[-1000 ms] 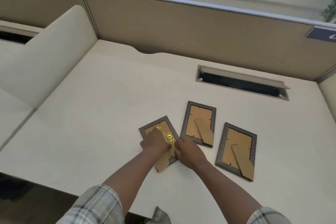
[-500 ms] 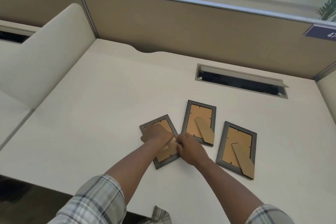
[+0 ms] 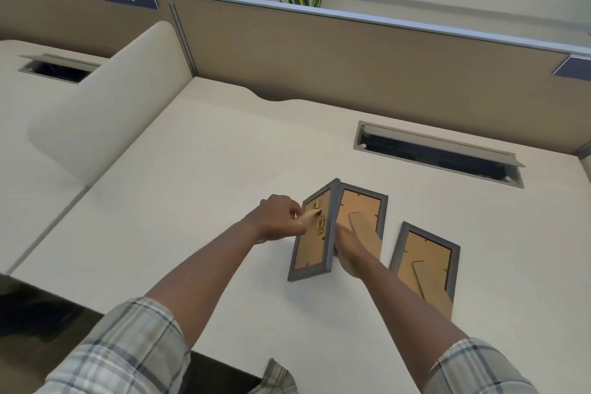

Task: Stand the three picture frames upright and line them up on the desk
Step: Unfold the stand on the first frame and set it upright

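Desk (image 3: pixel 198 189) was slick, so the frame (image 3: pixel 311 246) gripped by the right hand (image 3: pixel 347 249) could've skidded while the left hand (image 3: pixel 278 217) pinched its stand (image 3: pixel 308 214) out.

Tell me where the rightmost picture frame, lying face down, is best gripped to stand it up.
Probably by the rightmost picture frame's long grey side rails, coming from above with fingers on the far edge. It lies flat, back up, apart from the others, and its cardboard easel leg points toward the person, so lifting the far end leaves that leg free.
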{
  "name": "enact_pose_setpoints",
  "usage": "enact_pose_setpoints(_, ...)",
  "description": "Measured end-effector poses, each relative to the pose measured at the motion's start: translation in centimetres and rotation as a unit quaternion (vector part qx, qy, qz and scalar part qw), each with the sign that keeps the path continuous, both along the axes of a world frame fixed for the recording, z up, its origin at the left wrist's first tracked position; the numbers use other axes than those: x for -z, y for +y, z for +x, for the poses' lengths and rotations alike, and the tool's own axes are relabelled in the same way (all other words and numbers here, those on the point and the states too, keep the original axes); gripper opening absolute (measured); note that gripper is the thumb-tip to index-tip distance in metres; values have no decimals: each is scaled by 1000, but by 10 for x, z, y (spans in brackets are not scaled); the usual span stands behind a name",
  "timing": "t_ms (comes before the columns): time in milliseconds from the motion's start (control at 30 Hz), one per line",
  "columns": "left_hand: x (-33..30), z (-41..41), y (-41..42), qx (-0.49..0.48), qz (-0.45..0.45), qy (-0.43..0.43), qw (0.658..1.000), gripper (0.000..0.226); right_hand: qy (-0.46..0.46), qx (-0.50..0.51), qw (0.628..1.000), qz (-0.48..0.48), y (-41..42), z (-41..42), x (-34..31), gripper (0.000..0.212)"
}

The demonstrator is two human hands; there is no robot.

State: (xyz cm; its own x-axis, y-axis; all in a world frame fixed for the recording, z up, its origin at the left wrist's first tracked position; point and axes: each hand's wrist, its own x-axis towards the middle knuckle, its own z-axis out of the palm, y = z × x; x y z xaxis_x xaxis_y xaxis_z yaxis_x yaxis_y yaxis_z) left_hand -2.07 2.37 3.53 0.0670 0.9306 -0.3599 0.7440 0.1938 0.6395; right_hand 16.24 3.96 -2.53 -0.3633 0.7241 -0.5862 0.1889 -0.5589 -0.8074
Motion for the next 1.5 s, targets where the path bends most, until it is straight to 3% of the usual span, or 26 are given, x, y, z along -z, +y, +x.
enact_pose_setpoints(133,-7,-1,-4,-9,33,-69,997,31,90,13,993,-81,8,-8,1,41)
enact_pose_setpoints(233,-3,-8,-6,-46,48,-95,993,29,146,47,981,-117,8,-12,-6,27)
enact_pose_setpoints(300,6,-21,-7,-57,41,-75,995,22,155,58,981,-103,9,-13,-5,19)
enact_pose_setpoints(367,17,-37,-5,-64,18,-36,997,31,155,51,983,-78,11,-15,-8,20)
enact_pose_setpoints(433,22,-48,-5,-71,-5,-13,997,12,141,44,988,-56,14,-19,-12,28)
enact_pose_setpoints(533,27,-59,-6,-98,-36,-92,990,20,128,35,991,-15,15,-28,-21,32)
enact_pose_setpoints(600,27,-63,-9,-141,-61,-188,970,20,104,31,994,25,17,-33,-23,30)
enact_pose_setpoints(733,34,-71,-4,-235,-131,-356,895,36,51,35,993,98,22,-40,-20,20)
enact_pose_setpoints(833,34,-70,3,-307,-125,-417,846,38,3,17,988,153,24,-44,-16,19)
enact_pose_setpoints(967,40,-69,11,-355,-109,-399,838,41,-79,-15,975,207,23,-48,-9,23)
enact_pose_setpoints(1300,44,-62,15,-378,-89,-375,842,40,-144,-55,961,231,21,-49,-1,27)
enact_pose_setpoints(1400,49,-66,9,-389,-73,-316,862,25,-130,-54,965,221,20,-44,-3,31)
enact_pose_setpoints(1500,57,-70,2,-440,-77,-198,872,32,-162,-48,957,234,17,-30,-4,37)
